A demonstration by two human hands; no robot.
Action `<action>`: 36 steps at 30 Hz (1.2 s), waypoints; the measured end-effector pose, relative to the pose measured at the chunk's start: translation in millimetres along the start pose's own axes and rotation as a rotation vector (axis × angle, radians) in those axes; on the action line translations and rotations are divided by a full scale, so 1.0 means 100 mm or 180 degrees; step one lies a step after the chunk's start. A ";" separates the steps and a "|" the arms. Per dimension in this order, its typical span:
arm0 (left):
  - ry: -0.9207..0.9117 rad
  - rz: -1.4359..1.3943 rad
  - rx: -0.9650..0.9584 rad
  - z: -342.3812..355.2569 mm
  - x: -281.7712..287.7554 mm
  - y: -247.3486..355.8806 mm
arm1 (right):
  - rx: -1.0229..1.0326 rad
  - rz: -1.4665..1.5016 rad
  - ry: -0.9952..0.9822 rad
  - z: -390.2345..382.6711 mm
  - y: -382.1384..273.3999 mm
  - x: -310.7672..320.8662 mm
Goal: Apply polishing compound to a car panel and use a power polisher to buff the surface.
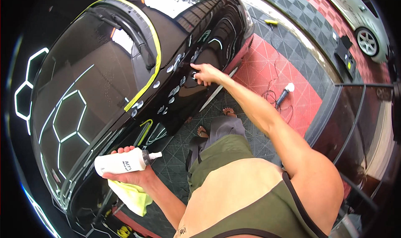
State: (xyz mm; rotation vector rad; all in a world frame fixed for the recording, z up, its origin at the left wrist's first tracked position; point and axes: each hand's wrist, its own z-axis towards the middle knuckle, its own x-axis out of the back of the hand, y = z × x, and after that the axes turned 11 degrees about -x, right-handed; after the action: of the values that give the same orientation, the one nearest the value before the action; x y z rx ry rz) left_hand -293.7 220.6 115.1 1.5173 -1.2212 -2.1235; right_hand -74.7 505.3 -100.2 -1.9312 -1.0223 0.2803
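Note:
My left hand point(133, 177) is wrapped round a white squeeze bottle point(119, 162) with a black collar and a pale nozzle, held tilted sideways. A yellow-green cloth point(133, 197) hangs below the same hand. Over at the side panel of the black car point(177, 31), my right hand point(206, 75) is at the glossy surface, index finger extended and the other fingers curled. Something small and dark-and-white shows under those fingers, too hidden to name. Several pale smears point(176, 89) dot the panel near my right hand. Yellow-green tape point(158, 56) runs along the windshield's edge.
A corded handheld tool point(285, 95) with a pale round end lies on the red floor tiles point(298, 108) to the right. Farther off sit a yellow item point(271, 22), a black case point(343, 56) and a silver car point(351, 8). Wiper arms point(138, 41) lie along the windshield.

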 end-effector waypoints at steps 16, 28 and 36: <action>0.0716 0.0161 -0.0342 -0.55 -0.42 -0.30 | -0.0241 0.3215 -0.3509 -2.27 -0.69 -0.72; 0.0752 0.0361 -0.0556 -0.62 -0.11 -0.28 | -0.0475 0.3536 -0.3802 -2.19 -0.48 -0.79; 0.1209 -0.0018 -0.0579 -0.81 0.31 0.00 | 0.0023 0.1710 -0.0341 -0.37 0.02 -0.46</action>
State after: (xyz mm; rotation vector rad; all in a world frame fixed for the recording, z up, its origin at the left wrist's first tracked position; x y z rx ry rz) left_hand -236.2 162.6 87.0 1.7357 -0.8680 -1.7809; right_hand -82.4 447.8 -90.2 -2.1767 -0.5461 0.6926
